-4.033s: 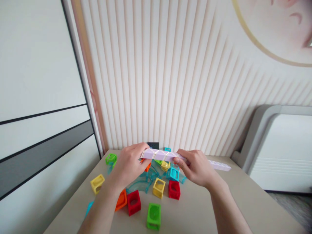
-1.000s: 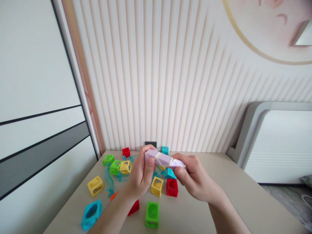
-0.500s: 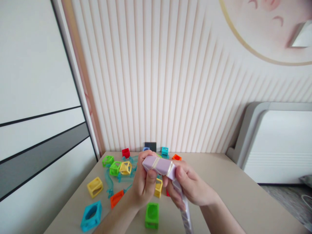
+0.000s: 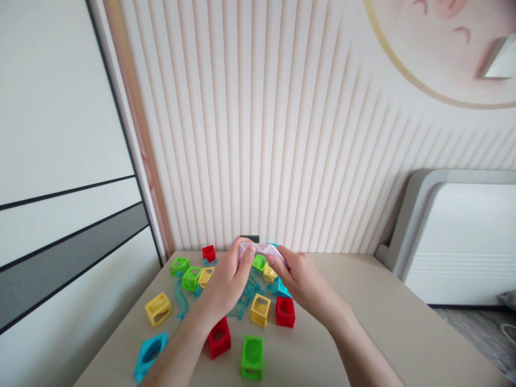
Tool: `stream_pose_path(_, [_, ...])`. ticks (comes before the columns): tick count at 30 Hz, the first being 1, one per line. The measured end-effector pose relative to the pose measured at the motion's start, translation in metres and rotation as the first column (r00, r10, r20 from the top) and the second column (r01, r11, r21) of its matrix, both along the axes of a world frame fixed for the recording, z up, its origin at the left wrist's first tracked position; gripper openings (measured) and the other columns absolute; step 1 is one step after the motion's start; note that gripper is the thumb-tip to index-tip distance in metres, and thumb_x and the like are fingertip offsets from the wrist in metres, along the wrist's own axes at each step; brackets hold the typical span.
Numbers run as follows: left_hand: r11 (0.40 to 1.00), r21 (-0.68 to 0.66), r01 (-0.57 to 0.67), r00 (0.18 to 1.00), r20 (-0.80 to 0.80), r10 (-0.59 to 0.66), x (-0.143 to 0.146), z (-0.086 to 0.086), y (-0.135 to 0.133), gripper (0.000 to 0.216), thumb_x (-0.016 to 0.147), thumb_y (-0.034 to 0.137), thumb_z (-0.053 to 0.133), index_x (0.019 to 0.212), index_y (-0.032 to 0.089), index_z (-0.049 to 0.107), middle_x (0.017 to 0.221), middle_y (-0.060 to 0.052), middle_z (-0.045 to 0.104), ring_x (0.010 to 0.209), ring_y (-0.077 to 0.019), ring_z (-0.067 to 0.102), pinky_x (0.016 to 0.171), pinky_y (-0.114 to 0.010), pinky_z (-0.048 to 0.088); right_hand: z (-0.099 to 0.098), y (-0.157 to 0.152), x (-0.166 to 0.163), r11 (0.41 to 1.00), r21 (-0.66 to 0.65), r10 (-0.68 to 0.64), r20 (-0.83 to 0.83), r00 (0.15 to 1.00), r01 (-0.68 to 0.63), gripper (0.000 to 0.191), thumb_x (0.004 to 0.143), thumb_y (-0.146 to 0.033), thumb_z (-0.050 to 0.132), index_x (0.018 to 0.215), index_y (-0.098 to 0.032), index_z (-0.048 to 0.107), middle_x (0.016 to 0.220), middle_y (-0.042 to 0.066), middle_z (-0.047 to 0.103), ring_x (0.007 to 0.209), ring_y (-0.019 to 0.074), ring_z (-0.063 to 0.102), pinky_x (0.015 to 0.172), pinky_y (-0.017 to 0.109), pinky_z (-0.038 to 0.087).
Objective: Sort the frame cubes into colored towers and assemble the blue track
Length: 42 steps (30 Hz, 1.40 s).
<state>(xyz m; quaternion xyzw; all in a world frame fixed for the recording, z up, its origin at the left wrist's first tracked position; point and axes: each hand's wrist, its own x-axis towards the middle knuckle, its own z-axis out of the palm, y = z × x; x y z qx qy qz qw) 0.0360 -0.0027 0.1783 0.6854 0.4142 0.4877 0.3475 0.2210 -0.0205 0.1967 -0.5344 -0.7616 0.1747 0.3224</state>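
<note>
The lilac segmented bar point(image 4: 261, 249) is raised above the far part of the table point(image 4: 387, 322), spanning the gap between your two hands. Your left hand point(image 4: 229, 274) grips its left end, fingers closed around it and thumb pressed on the near face. Your right hand point(image 4: 300, 274) grips the right end likewise, thumb on the near side. Pale seams form a V at the bar's middle; the ends are hidden by your fingers.

Beneath and nearer you, clear blue track pieces point(image 4: 252, 287) lie among hollow blocks: a yellow block point(image 4: 260, 310) just beside a red block point(image 4: 285, 312), and a green block point(image 4: 252, 357) closer in. Beyond the table stands the ribbed wall point(image 4: 242, 134).
</note>
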Motion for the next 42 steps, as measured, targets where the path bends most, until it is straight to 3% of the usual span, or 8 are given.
stream_pose_path(5, [0.999, -0.023, -0.04, 0.989, 0.145, 0.043, -0.006, 0.008, 0.0, 0.039, 0.095, 0.056, 0.052, 0.114, 0.022, 0.056, 0.063, 0.007, 0.049, 0.049, -0.0106, 0.044, 0.047, -0.02, 0.037, 0.003, -0.006, -0.007, 1.0, 0.029, 0.009, 0.021, 1.0, -0.009, 0.026, 0.1, -0.046, 0.05, 0.108, -0.022, 0.059, 0.068, -0.002, 0.06, 0.058, 0.0142, 0.052, 0.055, 0.022, 0.029])
stream_pose_path(8, [0.994, -0.012, -0.112, 0.947, 0.303, 0.11, -0.007, 0.011, 0.002, 0.039, 0.095, 0.056, 0.053, 0.117, 0.024, 0.052, 0.064, 0.008, 0.049, 0.049, -0.0084, 0.043, 0.047, -0.018, 0.036, 0.004, -0.007, -0.005, 0.998, 0.013, 0.065, -0.021, 0.998, -0.065, 0.038, 0.097, -0.042, 0.057, 0.131, -0.025, 0.051, 0.079, 0.0, 0.065, 0.067, 0.0164, 0.058, 0.058, 0.022, 0.034])
stream_pose_path(16, [0.996, 0.019, -0.093, 0.877, 0.475, 0.073, 0.008, 0.007, -0.004, 0.041, 0.097, 0.055, 0.051, 0.125, 0.025, 0.049, 0.076, 0.005, 0.052, 0.058, -0.0095, 0.049, 0.053, -0.019, 0.043, -0.006, -0.005, -0.009, 0.97, -0.062, 0.205, -0.305, 0.93, -0.234, 0.035, 0.1, -0.053, 0.048, 0.111, -0.02, 0.056, 0.072, -0.004, 0.051, 0.063, 0.0124, 0.047, 0.057, 0.022, 0.038])
stream_pose_path(20, [0.99, 0.117, -0.077, 0.901, 0.433, 0.018, 0.014, 0.003, -0.012, 0.053, 0.098, 0.051, 0.051, 0.142, 0.027, 0.034, 0.105, -0.004, 0.061, 0.088, -0.0156, 0.062, 0.08, -0.027, 0.053, -0.006, -0.014, -0.016, 0.849, -0.181, 0.29, -0.625, 0.724, -0.497, 0.043, 0.099, -0.061, 0.045, 0.116, -0.022, 0.052, 0.066, -0.007, 0.044, 0.049, 0.0074, 0.036, 0.045, 0.02, 0.034])
stream_pose_path(25, [0.967, 0.253, -0.009, 0.911, 0.4, -0.096, 0.01, 0.0, -0.013, 0.063, 0.1, 0.054, 0.045, 0.151, 0.026, 0.022, 0.118, -0.009, 0.06, 0.102, -0.0195, 0.061, 0.089, -0.032, 0.052, -0.007, -0.016, -0.019, 0.625, -0.186, 0.256, -0.869, 0.424, -0.758, 0.042, 0.099, -0.059, 0.05, 0.125, -0.028, 0.044, 0.062, -0.012, 0.042, 0.036, 0.003, 0.028, 0.036, 0.014, 0.028])
stream_pose_path(29, [0.964, 0.252, 0.085, 0.915, 0.364, -0.176, 0.004, 0.003, -0.013, 0.074, 0.096, 0.052, 0.055, 0.153, 0.026, 0.016, 0.118, -0.01, 0.061, 0.103, -0.0203, 0.063, 0.094, -0.036, 0.051, -0.013, -0.005, -0.016, 0.52, -0.173, 0.197, -0.928, 0.315, -0.836, 0.039, 0.101, -0.059, 0.045, 0.127, -0.03, 0.042, 0.058, -0.013, 0.039, 0.033, 0.0028, 0.021, 0.033, 0.013, 0.026])
stream_pose_path(38, [0.999, -0.009, -0.033, 0.965, 0.262, 0.034, -0.026, 0.018, 0.003, 0.04, 0.083, 0.049, 0.073, 0.108, 0.018, 0.066, 0.101, -0.007, 0.073, 0.073, -0.0159, 0.066, 0.057, -0.021, 0.049, -0.021, 0.009, -0.007, 0.569, -0.359, 0.41, -0.656, 0.633, -0.74, 0.044, 0.096, -0.065, 0.049, 0.113, -0.024, 0.046, 0.064, -0.011, 0.038, 0.041, 0.0042, 0.032, 0.04, 0.016, 0.03])
stream_pose_path(42, [0.995, -0.089, -0.038, 0.97, 0.236, 0.058, -0.026, 0.018, 0.007, 0.053, 0.08, 0.053, 0.075, 0.117, 0.016, 0.069, 0.095, -0.008, 0.077, 0.075, -0.0197, 0.071, 0.062, -0.023, 0.054, -0.014, 0.006, -0.006, 0.804, -0.236, 0.447, -0.366, 0.816, -0.546, 0.045, 0.101, -0.061, 0.042, 0.118, -0.02, 0.052, 0.079, -0.004, 0.052, 0.066, 0.0109, 0.049, 0.062, 0.023, 0.043])
